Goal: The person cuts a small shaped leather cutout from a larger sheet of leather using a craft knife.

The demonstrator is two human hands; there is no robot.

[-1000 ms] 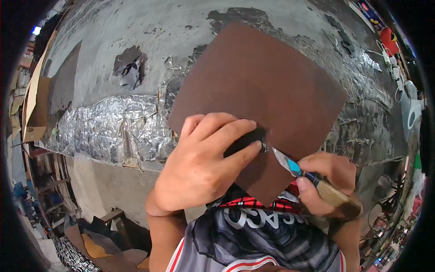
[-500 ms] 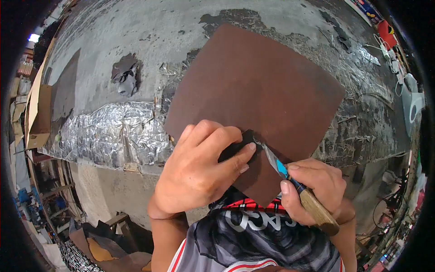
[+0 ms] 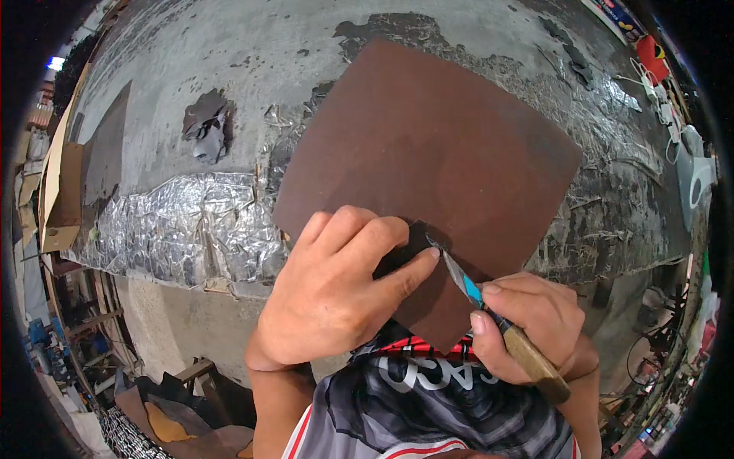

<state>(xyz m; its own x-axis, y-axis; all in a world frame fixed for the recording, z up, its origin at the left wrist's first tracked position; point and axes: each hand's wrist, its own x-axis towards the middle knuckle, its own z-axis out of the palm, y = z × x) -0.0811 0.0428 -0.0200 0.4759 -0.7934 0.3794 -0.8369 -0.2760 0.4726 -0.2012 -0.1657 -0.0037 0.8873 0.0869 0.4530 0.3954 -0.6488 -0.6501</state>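
Observation:
A large brown sheet [image 3: 451,145] lies on the worn table, one corner hanging over the front edge near my shirt. My left hand [image 3: 336,291] is closed on a small black piece [image 3: 401,251], pinching it against the sheet between thumb and fingers. In my right hand [image 3: 535,321] is a knife [image 3: 527,352] with a wooden handle and a blue band near the blade. Its blade tip is beside my left thumb, at the edge of the black piece. My left fingers hide part of that piece.
Crumpled dark scraps [image 3: 209,126] lie on the table [image 3: 283,46] at the left. A cardboard box [image 3: 63,199] stands at the far left edge. White cables and a red object [image 3: 651,60] are at the right. Brown and black offcuts [image 3: 191,413] sit below, lower left.
My left thumb has shifted slightly right, closer to the blade tip. The knife and my right hand have moved slightly down. The black piece is still held.

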